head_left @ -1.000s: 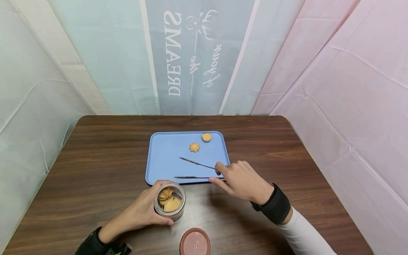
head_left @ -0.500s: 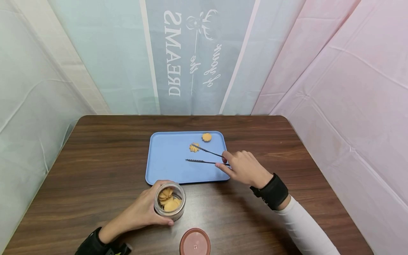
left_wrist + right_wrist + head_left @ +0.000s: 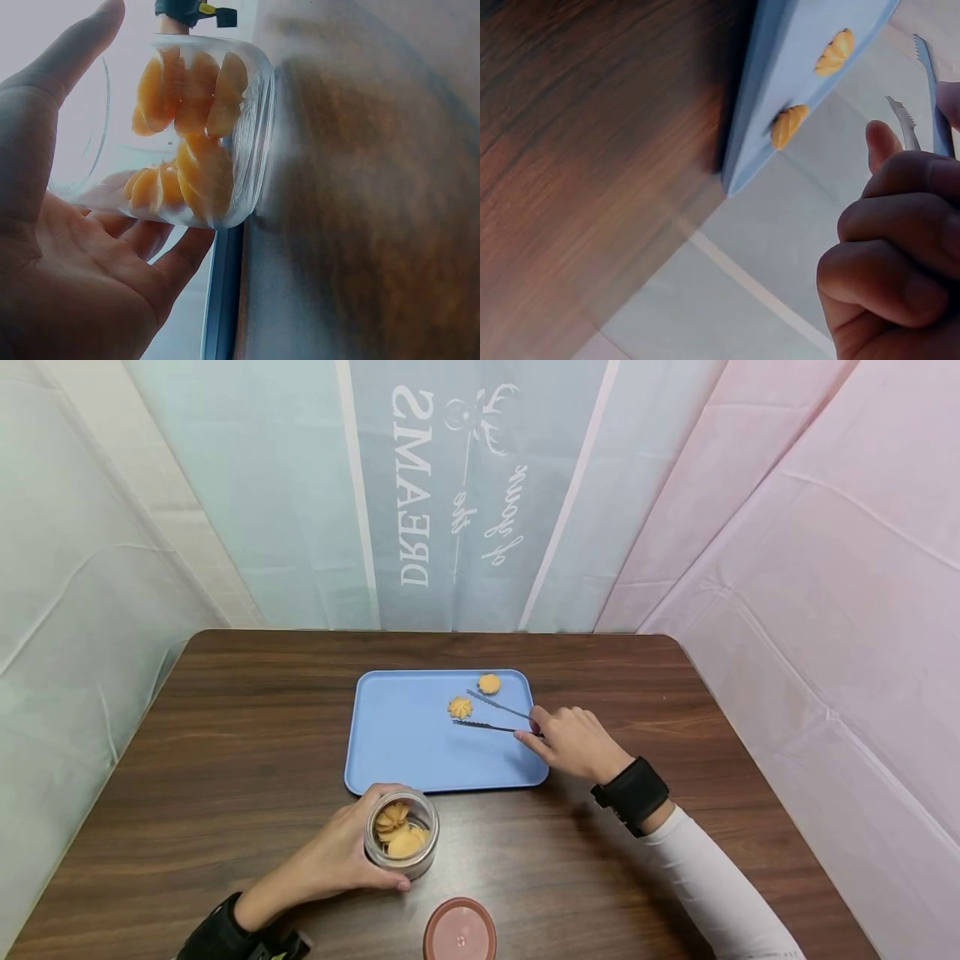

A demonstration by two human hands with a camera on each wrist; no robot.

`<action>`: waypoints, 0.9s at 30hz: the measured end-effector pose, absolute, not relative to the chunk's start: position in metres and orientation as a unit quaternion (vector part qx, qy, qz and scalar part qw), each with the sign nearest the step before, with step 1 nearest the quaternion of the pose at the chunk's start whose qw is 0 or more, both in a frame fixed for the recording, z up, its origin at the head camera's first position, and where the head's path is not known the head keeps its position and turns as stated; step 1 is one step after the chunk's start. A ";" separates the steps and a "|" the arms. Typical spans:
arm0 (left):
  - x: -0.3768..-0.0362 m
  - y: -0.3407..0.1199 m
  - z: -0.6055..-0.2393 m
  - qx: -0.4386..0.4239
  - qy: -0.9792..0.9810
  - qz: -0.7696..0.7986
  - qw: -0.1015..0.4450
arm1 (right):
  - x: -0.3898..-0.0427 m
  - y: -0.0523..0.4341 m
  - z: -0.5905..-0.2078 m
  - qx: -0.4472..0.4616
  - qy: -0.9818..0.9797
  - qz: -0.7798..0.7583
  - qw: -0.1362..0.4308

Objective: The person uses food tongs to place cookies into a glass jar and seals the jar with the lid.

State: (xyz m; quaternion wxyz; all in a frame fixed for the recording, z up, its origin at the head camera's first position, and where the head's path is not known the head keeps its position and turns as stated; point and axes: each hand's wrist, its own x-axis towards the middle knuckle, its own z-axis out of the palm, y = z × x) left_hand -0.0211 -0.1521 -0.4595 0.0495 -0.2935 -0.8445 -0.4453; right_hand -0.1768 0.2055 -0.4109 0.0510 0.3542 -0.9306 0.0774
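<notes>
My left hand holds a clear glass jar near the tray's front edge, thumb and fingers round its side. Several golden cookies lie inside the jar. In my right hand is a pair of metal tongs, gripped between thumb and fingers, with its serrated arms spread. The tips reach over the blue tray, one arm on either side of a star-shaped cookie. A second cookie lies by the tray's back right corner, just beyond the upper tong arm.
A reddish-brown round lid lies on the dark wooden table at the front edge of the view. Curtains hang behind the table and along both its sides.
My right hand has moved away from me and slightly right, bringing the tongs from the tray's front part to around the star-shaped cookie. My left hand and the jar have stayed in place.
</notes>
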 end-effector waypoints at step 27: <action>-0.020 -0.153 -0.460 -0.286 -0.846 -0.449 0.031 | -0.213 0.199 -0.433 0.341 -0.939 0.051 -0.008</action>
